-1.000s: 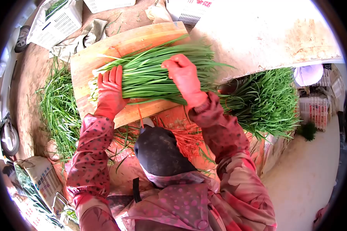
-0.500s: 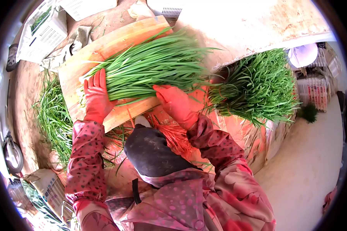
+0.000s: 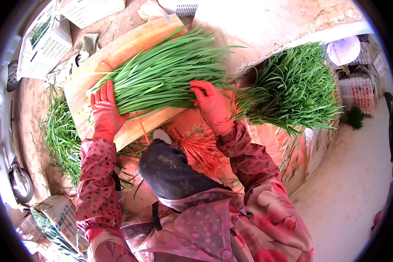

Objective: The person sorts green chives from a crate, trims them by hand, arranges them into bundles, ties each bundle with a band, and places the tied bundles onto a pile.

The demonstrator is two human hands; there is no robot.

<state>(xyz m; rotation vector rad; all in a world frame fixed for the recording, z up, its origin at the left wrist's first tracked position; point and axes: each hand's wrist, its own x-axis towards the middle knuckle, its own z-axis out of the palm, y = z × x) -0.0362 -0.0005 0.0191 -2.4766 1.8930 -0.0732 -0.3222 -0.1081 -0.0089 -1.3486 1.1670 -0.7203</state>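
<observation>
A wide bundle of long green stalks (image 3: pixel 161 74) lies across a tilted wooden board (image 3: pixel 135 41), pale ends at the left and leafy tips at the right. My left hand (image 3: pixel 104 112), in a red glove, rests with fingers extended against the bundle's lower left end. My right hand (image 3: pixel 213 105), also gloved in red, is at the lower right edge of the bundle, its fingers curled by the stalks; what they grip, if anything, is hidden. Below the board lies a heap of red strips (image 3: pixel 201 150), near my dark-clad knee (image 3: pixel 163 168).
A large heap of green stalks (image 3: pixel 292 91) is at the right, with a pale sheet (image 3: pixel 257 26) above it. Loose greens (image 3: pixel 63 135) lie left of the board. White crates (image 3: pixel 46 50) stand at the upper left, and a wheel (image 3: pixel 22 183) shows at the far left.
My right hand has come down from over the bundle to its lower edge, then shifted rightward and slightly up. My left hand stays at the pale ends. The whole view has shifted.
</observation>
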